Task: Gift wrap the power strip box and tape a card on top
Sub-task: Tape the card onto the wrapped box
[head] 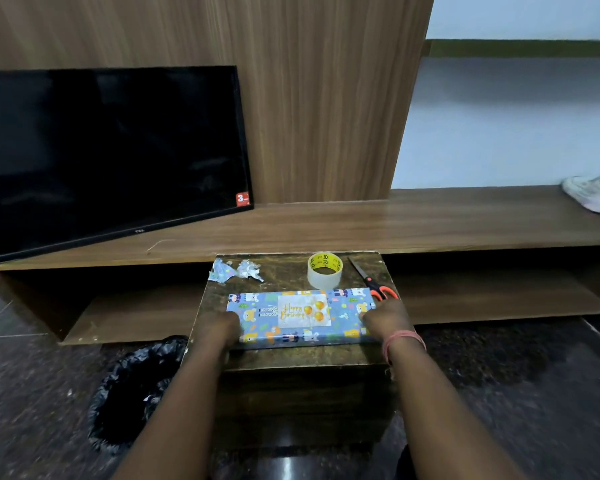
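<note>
Blue cartoon-print wrapped box [302, 315] lies flat on dark marbled worktop [291, 356], white birthday card with orange balloons [303, 310] on its top face. Left hand [219, 329] grips left end, fingers curled over it; right hand [387, 317] grips right end. Clear tape roll with yellow core [324, 270], orange-handled scissors [373, 280], crumpled paper scraps [234, 270] sit behind box

Your wrapped box [300, 317]: blue paper, cartoon animal print in yellow and orange. Card [303, 310] white, gold lettering, orange balloons. Tape roll [325, 270] clear, yellow core. Scissors [378, 287] orange-handled. Your wristband [403, 338] pink. Small table [291, 271] dark brown, mottled.
</note>
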The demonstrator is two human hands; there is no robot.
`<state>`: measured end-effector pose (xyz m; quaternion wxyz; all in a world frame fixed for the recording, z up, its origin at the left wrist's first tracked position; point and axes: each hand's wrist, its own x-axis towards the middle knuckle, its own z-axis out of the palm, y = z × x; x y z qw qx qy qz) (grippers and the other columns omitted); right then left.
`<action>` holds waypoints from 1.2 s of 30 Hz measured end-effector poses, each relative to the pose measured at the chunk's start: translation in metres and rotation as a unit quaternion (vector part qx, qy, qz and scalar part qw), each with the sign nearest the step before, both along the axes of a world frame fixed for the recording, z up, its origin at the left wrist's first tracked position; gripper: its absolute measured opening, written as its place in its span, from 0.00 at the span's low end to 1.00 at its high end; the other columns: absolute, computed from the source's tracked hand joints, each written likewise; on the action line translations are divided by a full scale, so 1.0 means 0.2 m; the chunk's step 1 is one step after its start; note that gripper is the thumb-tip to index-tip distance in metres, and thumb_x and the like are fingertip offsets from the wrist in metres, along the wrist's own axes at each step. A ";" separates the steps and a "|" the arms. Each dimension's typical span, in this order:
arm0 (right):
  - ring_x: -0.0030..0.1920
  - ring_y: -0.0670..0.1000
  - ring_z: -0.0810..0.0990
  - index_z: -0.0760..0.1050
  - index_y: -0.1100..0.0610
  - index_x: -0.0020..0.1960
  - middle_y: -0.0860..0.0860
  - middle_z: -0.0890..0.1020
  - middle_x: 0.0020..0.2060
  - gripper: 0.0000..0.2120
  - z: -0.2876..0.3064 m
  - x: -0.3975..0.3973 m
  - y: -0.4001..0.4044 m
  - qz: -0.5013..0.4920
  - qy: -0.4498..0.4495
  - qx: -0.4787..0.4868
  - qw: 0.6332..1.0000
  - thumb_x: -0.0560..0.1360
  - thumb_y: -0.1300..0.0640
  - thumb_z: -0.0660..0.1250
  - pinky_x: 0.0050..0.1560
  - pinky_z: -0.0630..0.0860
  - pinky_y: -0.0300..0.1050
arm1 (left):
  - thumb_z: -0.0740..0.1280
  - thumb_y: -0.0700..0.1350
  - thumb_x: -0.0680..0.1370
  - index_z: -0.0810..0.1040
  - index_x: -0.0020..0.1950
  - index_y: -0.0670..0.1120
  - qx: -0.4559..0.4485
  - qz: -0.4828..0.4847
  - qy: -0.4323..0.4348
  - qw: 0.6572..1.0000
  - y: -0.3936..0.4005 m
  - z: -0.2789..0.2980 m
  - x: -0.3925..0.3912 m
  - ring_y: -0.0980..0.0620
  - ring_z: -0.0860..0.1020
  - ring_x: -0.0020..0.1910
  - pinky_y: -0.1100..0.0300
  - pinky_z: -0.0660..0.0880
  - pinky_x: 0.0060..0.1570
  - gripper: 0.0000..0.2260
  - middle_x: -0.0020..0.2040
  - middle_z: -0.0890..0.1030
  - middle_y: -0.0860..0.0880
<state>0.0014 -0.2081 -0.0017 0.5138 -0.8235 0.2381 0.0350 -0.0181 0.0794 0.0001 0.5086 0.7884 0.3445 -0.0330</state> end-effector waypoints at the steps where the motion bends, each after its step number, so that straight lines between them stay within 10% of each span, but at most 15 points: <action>1: 0.62 0.46 0.76 0.71 0.60 0.69 0.49 0.79 0.64 0.25 0.00 -0.01 -0.01 0.011 0.000 -0.006 1.000 0.73 0.65 0.73 0.64 0.70 0.38 | 0.63 0.37 0.83 0.67 0.37 0.46 -0.020 0.002 -0.013 1.000 0.01 -0.01 -0.01 0.46 0.73 0.46 0.56 0.72 0.45 0.15 0.45 0.75 0.43; 7: 0.44 0.53 0.79 0.75 0.67 0.46 0.54 0.81 0.41 0.11 0.09 -0.12 -0.03 -0.061 -0.074 0.064 0.993 0.69 0.72 0.76 0.52 0.77 0.49 | 0.68 0.31 0.79 0.79 0.52 0.43 -0.101 0.030 -0.113 0.988 0.06 -0.01 -0.07 0.41 0.83 0.49 0.44 0.81 0.55 0.08 0.53 0.85 0.39; 10: 0.40 0.52 0.81 0.74 0.56 0.42 0.53 0.82 0.40 0.16 0.11 -0.15 -0.01 -0.054 -0.106 0.083 0.989 0.69 0.73 0.75 0.50 0.80 0.51 | 0.66 0.29 0.79 0.79 0.54 0.41 -0.115 0.049 -0.159 0.979 0.05 0.03 -0.10 0.43 0.82 0.46 0.53 0.79 0.48 0.10 0.48 0.83 0.43; 27: 0.43 0.55 0.83 0.81 0.57 0.46 0.54 0.84 0.40 0.08 0.07 -0.13 -0.02 -0.029 -0.062 -0.005 0.998 0.71 0.66 0.77 0.49 0.76 0.44 | 0.73 0.34 0.76 0.85 0.55 0.42 -0.050 0.026 -0.165 0.985 0.08 0.00 -0.11 0.47 0.85 0.47 0.50 0.80 0.55 0.09 0.49 0.87 0.44; 31: 0.46 0.56 0.83 0.77 0.57 0.42 0.55 0.83 0.43 0.11 0.09 -0.12 0.01 -0.046 -0.071 0.044 0.995 0.70 0.70 0.75 0.53 0.81 0.52 | 0.69 0.30 0.75 0.81 0.48 0.44 -0.088 0.038 -0.188 0.978 0.05 0.03 -0.10 0.50 0.81 0.39 0.57 0.79 0.41 0.09 0.43 0.85 0.46; 36: 0.39 0.51 0.80 0.75 0.58 0.45 0.54 0.83 0.42 0.07 0.14 -0.14 0.02 -0.069 -0.155 0.089 0.982 0.74 0.62 0.74 0.40 0.76 0.44 | 0.69 0.48 0.78 0.77 0.45 0.39 -0.128 0.063 -0.251 0.957 0.05 0.07 -0.10 0.46 0.77 0.40 0.52 0.72 0.40 0.12 0.40 0.81 0.44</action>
